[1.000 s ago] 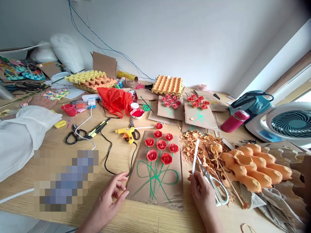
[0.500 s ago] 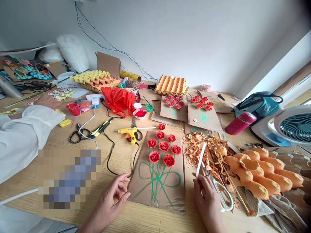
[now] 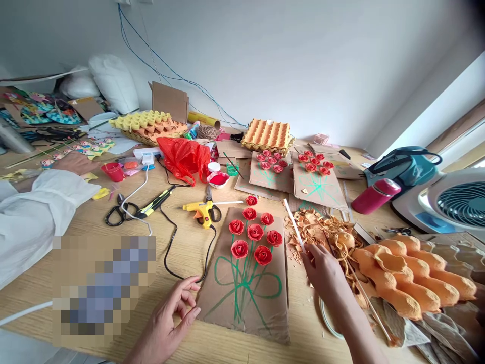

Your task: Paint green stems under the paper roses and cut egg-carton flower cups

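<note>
Left hand [image 3: 176,316] is just chilling, released, fingers loosely bent with the thumb by the edge of the rose board [image 3: 261,316]; can't tell if it's actually touching. Right hand [image 3: 322,265] has a white stick [image 3: 293,222] pinched in its fingers, the free end leaning toward 11 o'clock.

Call the rose board the middle of the dial. It lies flat, with eight red roses [image 3: 255,232] up top and green painted stems and a bow below, so the left hand's at 8 and the right at 3. A pale loop handle [image 3: 324,318] pokes out at 4, partly hidden by the right forearm. Orange scraps [image 3: 306,222] are heaped at 2, and an orange egg tray [image 3: 420,275] sits further out at 3. Yellow glue gun [image 3: 202,210]? 11 o'clock. Over at 10 there's a co-worker's hand [image 3: 74,164] in a white sleeve [image 3: 56,202].
</note>
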A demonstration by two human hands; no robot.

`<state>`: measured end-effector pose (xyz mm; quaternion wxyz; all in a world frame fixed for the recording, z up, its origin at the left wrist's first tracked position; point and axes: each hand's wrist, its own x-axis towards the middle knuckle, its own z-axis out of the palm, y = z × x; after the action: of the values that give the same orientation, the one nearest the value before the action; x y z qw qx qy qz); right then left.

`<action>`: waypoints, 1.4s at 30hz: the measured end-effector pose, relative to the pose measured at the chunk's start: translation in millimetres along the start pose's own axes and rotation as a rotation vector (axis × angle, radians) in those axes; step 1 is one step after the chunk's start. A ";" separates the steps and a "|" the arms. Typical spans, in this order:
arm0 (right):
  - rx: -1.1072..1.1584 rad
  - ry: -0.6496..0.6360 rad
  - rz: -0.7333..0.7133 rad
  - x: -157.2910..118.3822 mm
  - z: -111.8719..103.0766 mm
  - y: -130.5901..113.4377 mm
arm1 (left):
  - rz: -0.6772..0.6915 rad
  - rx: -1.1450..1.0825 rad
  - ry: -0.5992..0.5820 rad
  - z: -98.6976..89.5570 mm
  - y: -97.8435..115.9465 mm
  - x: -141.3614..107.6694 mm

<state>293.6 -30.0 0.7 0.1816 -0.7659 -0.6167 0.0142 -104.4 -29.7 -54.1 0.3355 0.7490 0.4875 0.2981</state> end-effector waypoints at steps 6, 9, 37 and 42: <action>-0.104 -0.070 0.029 35.9 15.1 0.5 | 0.009 -0.011 0.040 -1.4 7.9 1.4; -0.143 -0.088 0.059 47.0 20.8 0.1 | 0.010 -0.023 0.054 -1.6 11.4 2.8; -0.143 -0.154 0.066 5.2 35.0 -18.6 | 0.003 -0.022 0.015 -2.5 12.0 2.1; -0.139 -0.140 0.068 3.9 39.0 -18.1 | -0.006 -0.006 0.008 -0.8 11.5 -0.3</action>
<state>268.0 -13.0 -29.6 0.0838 -0.7942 -0.6010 0.0310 -99.1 -33.2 -44.6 0.3366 0.7453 0.4903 0.3014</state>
